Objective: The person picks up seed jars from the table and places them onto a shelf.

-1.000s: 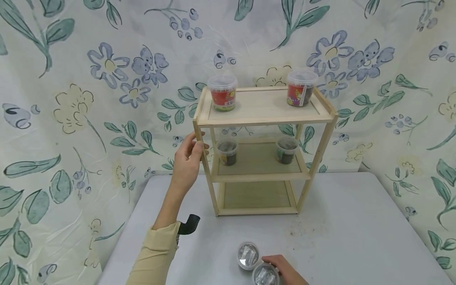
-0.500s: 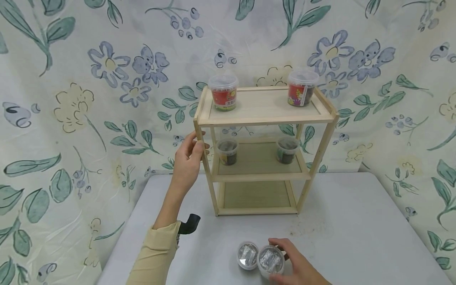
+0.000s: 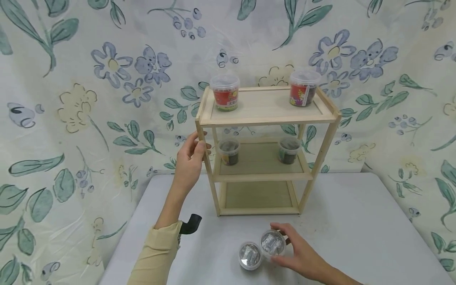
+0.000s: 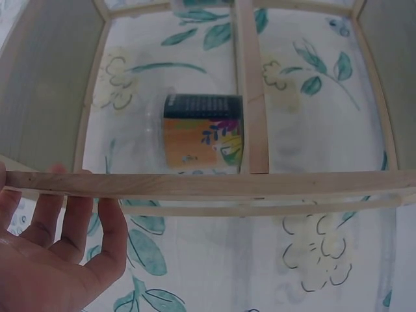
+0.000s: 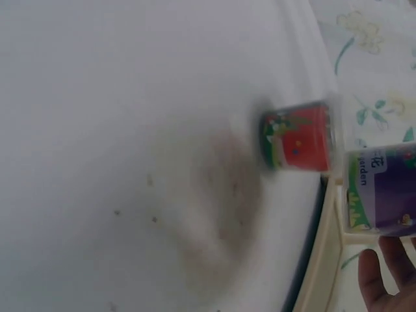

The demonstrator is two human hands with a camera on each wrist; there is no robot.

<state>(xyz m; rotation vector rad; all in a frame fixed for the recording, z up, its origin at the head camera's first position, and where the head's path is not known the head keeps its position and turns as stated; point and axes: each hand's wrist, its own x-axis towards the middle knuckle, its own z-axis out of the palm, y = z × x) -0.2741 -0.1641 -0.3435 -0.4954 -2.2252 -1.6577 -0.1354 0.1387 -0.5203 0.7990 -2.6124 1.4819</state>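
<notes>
On the table stands a three-tier wooden shelf (image 3: 265, 111). My left hand (image 3: 190, 162) grips its left front post; the left wrist view shows the fingers (image 4: 77, 224) curled round the strip. At the table's front, my right hand (image 3: 297, 251) holds a clear-lidded plastic tub (image 3: 273, 243) between thumb and fingers. Its label is purple in the right wrist view, where my right hand (image 5: 393, 279) is partly cut off. Close to its left, a second lidded tub (image 3: 250, 256), with a red label, stands on the table. Silvery packets show through both lids.
Two red-labelled tubs stand on the top tier, one left (image 3: 225, 93) and one right (image 3: 304, 89). Smaller tubs sit on the middle tier, left (image 3: 229, 152) and right (image 3: 288, 151). Brown crumbs (image 5: 155, 220) lie on the white table (image 3: 356, 221). Floral cloth (image 3: 142, 118) hangs behind.
My right hand has moved forward, taking the purple-labelled tub away from the front edge to just right of and beyond the other tub. The left hand keeps its grip on the post.
</notes>
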